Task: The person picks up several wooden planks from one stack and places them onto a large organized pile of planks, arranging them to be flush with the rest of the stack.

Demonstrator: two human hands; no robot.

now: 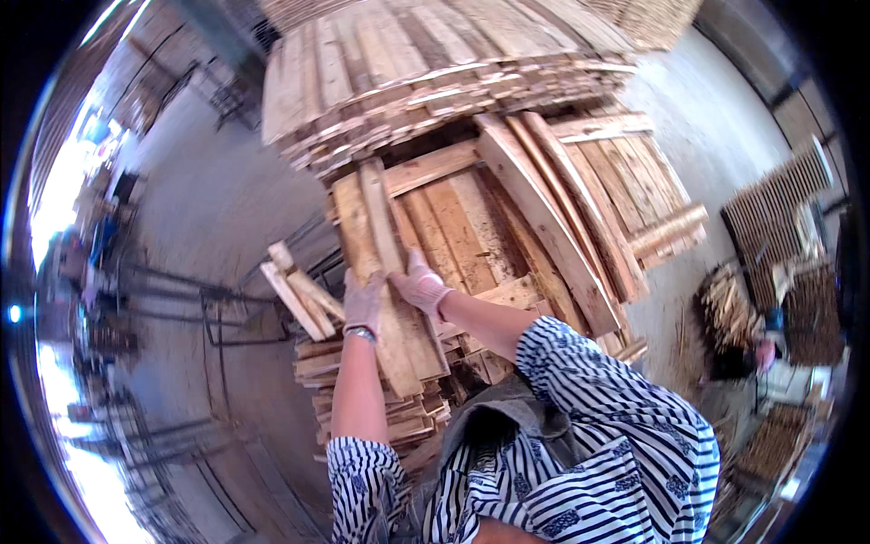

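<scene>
Both my gloved hands rest on long pale wooden boards lying across a wood stack in front of me. My left hand grips the left edge of a board, a bracelet at its wrist. My right hand presses on the same boards from the right side, fingers curled over them. Striped sleeves cover my upper arms. Under the boards lies a pile of short planks.
A tall stack of boards stands beyond. More planks and a pallet-like frame lie to the right. Loose short pieces sit at the left. Metal rails cross the concrete floor. Crates of sticks stand far right.
</scene>
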